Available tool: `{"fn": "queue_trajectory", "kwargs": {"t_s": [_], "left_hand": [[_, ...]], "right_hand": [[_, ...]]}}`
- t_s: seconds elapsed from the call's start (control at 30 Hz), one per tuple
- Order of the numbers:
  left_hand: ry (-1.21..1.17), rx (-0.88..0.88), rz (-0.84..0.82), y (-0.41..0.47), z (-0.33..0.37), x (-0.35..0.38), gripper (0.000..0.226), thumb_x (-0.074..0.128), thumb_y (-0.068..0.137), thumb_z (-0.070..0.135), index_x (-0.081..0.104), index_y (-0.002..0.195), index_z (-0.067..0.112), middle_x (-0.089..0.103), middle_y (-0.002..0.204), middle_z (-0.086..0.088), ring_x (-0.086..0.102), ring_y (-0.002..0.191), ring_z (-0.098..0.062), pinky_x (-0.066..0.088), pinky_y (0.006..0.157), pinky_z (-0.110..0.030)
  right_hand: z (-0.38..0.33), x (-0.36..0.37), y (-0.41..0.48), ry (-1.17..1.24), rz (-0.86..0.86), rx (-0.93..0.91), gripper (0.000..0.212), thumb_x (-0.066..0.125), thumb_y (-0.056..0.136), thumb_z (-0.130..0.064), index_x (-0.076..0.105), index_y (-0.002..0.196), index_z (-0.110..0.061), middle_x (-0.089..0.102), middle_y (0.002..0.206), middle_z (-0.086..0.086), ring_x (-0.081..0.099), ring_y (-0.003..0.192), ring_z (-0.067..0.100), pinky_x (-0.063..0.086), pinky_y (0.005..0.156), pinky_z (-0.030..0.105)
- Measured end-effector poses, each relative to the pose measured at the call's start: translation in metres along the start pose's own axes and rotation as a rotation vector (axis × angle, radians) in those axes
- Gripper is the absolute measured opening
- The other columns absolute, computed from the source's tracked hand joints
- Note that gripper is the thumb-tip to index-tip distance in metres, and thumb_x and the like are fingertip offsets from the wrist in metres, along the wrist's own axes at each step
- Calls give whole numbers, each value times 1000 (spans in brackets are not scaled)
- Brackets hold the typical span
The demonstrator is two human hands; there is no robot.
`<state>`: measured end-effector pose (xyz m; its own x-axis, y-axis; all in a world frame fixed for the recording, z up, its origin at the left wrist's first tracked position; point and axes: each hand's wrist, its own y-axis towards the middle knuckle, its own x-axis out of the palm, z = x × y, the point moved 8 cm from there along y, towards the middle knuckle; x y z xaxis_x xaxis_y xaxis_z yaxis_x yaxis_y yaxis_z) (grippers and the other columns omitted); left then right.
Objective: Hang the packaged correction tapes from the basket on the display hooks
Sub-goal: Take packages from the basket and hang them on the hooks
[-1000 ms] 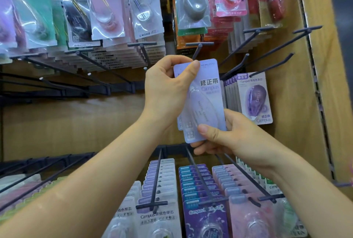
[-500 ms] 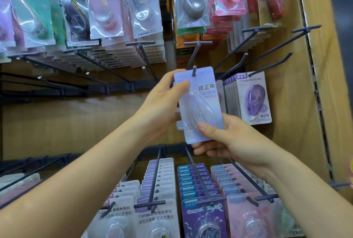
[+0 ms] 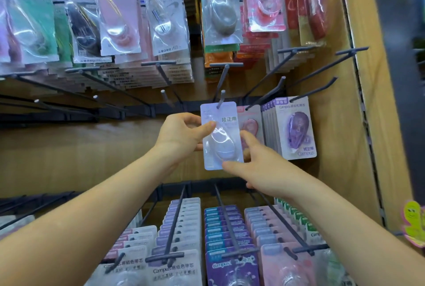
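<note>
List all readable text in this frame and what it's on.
"修正帯": blue pack, being held.
"MONO AIR": top white pack.
"Campus" and "修正帯": right purple pack.
"Campus": bottom white pack.
"Campus": bottom purple pack.
All other print is too small or blurred to read.

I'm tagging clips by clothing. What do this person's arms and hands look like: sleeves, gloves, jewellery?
The left forearm and right forearm are bare to the frame's edge; no sleeve shows. The left hand and right hand are ungloved. No ring, watch, bracelet or marking shows on the wrists or visible fingers.
</note>
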<state>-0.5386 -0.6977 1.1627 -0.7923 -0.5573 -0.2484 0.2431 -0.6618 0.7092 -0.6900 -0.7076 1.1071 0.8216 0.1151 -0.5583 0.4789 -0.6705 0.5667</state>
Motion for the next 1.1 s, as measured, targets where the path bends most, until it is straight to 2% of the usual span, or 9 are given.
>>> {"fn": "queue_trajectory", "kwargs": {"t_s": [0.13, 0.2, 0.3, 0.37, 0.47, 0.57, 0.8, 0.97, 1.1], "left_hand": [[89, 7, 45, 12, -10, 4, 27, 71, 88, 32, 63, 107, 14, 70, 106, -3, 69, 93, -17, 62, 75, -41], [150, 22, 69, 17, -13, 6, 26, 71, 88, 33, 61, 106, 16, 68, 109, -3, 67, 96, -19, 62, 77, -44], [229, 27, 94, 21, -14, 10, 25, 69, 90, 34, 58, 106, 17, 65, 112, -4, 65, 102, -22, 60, 82, -46], [258, 15, 109, 24, -16, 11, 25, 68, 91, 34, 56, 106, 18, 63, 110, -2, 64, 102, -22, 60, 83, -45], [304, -5, 138, 28, -19, 14, 26, 69, 90, 36, 56, 104, 18, 63, 103, -1, 65, 96, -21, 59, 82, -45], [276, -60, 121, 31, -25, 19, 26, 67, 92, 37, 54, 105, 19, 65, 108, -3, 66, 96, -21, 60, 82, -44], [344, -119, 113, 9, -29, 2, 37, 65, 92, 40, 55, 121, 19, 63, 119, -5, 63, 104, -25, 56, 90, -46], [542, 12, 96, -67, -13, -50, 20, 57, 96, 26, 71, 107, 17, 72, 96, -2, 67, 88, -20, 56, 85, -39], [746, 112, 227, -143, 3, -116, 18, 58, 88, 17, 75, 94, 22, 67, 75, 8, 62, 73, -15, 43, 67, -26]], "right_hand": [[-1, 7, 6, -50, -97, 12, 33, 60, 97, -21, 36, 95, -44, 46, 88, -20, 52, 78, 3, 49, 69, 16], [5, 8, 9, -25, -96, 51, 33, 61, 96, -20, 37, 89, -41, 47, 88, -19, 51, 78, 3, 49, 72, 19], [21, 10, 11, -16, -91, 138, 31, 62, 95, -25, 44, 119, -35, 45, 91, -15, 52, 80, 6, 55, 85, 31], [29, 10, 12, -62, -94, 181, 56, 63, 94, -30, 34, 141, -26, 47, 99, -9, 53, 83, 9, 55, 92, 39], [30, 15, 11, -129, -130, 158, 68, 63, 92, -36, 27, 150, -28, 50, 121, -2, 57, 99, 14, 54, 94, 40], [30, 19, 8, -156, -142, 121, 66, 64, 91, -38, 32, 148, -31, 54, 132, 1, 59, 105, 16, 54, 93, 40], [8, 17, -14, -245, -76, -86, 40, 63, 92, -34, 56, 131, -31, 64, 108, -9, 60, 99, 6, 50, 91, 29], [-49, 42, -49, -382, -115, -348, 29, 58, 96, -34, 60, 125, -33, 63, 100, -13, 59, 87, 3, 51, 81, 25], [-101, 87, -72, -412, -156, -503, 24, 56, 97, -31, 63, 121, -30, 65, 96, -12, 59, 87, 9, 51, 82, 35]]}}
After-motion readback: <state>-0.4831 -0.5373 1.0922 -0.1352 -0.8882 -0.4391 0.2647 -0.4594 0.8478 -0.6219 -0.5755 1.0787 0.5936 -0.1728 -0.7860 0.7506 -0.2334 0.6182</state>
